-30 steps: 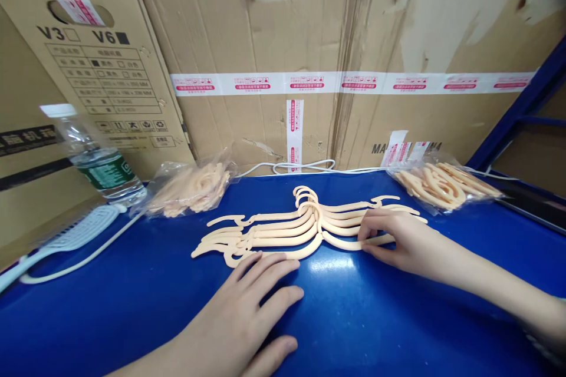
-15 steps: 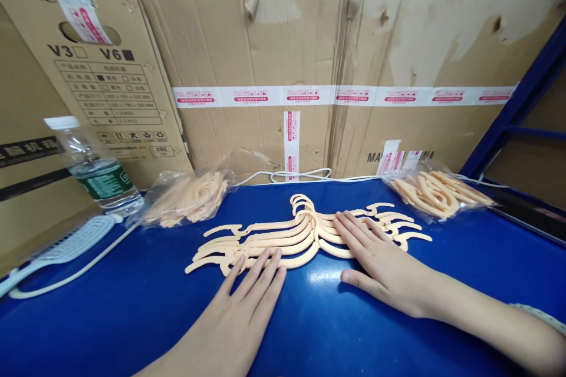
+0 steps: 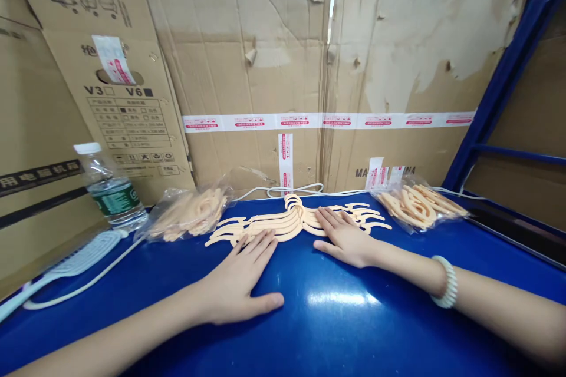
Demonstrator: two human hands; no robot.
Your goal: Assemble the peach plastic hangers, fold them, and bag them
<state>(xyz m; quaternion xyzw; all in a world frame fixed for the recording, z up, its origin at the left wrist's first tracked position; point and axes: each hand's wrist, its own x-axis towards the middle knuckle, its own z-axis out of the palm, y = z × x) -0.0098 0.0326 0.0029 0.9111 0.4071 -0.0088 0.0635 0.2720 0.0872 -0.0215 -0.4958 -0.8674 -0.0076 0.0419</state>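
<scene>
Several peach-coloured plastic clothes hangers lie overlapped in a row on the blue tabletop, their hooks pointing away from me. My left hand rests flat with its fingertips on the near left arms of the hangers, thumb stretched out to the right. Over the right arms of the hangers lies my right hand, palm down, fingers extended. Neither hand grips anything. Parts of the hangers under the fingers are hidden.
Clear bags of similar peach pieces lie behind left and behind right. On the left are a water bottle, a pale blue hairbrush and a white cable. Cardboard walls the back; a dark flat object lies right.
The camera view has tilted up and back, so hangers and hands look smaller and farther off. My left thumb now shows, spread outward. Both hands stay on the hangers.
</scene>
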